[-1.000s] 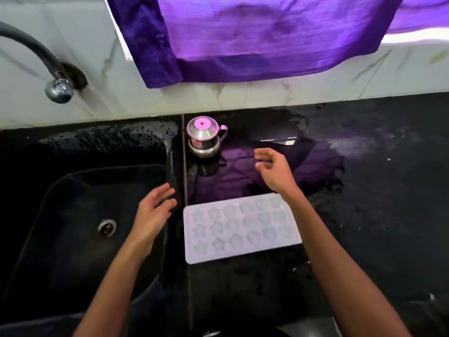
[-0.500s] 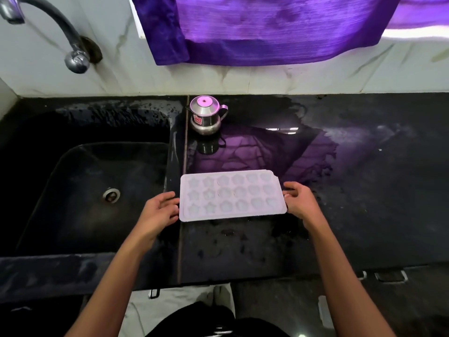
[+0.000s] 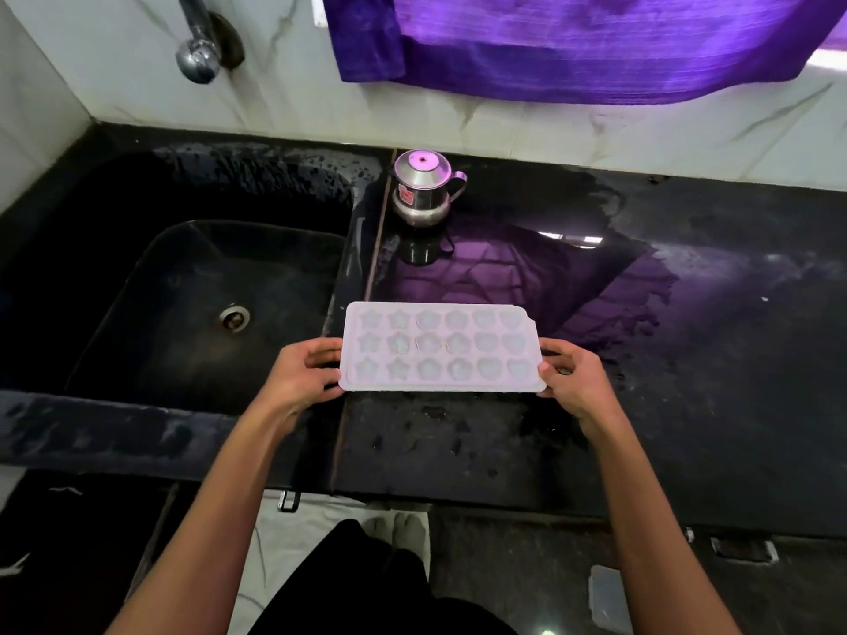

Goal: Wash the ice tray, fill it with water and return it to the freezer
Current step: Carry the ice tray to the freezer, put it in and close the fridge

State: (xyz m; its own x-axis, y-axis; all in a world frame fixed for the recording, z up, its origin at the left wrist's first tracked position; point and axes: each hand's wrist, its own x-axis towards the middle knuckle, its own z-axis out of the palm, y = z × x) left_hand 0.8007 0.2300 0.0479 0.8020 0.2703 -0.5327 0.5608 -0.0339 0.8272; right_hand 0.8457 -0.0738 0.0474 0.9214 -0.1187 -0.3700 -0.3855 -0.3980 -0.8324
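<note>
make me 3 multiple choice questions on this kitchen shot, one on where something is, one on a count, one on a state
1. Where does the steel pot stand?
A. in the sink
B. on the counter behind the ice tray
C. on the floor

2. How many rows of moulds does the ice tray have?
A. two
B. three
C. five

3. How is the tray held?
A. by both hands at its short ends
B. by the left hand only
C. by no hand

Answers:
1 B, the pot sits on the black counter near the wall, beyond the tray.
2 B, three rows of six moulds show.
3 A, the left hand grips the left end and the right hand the right end.
</note>
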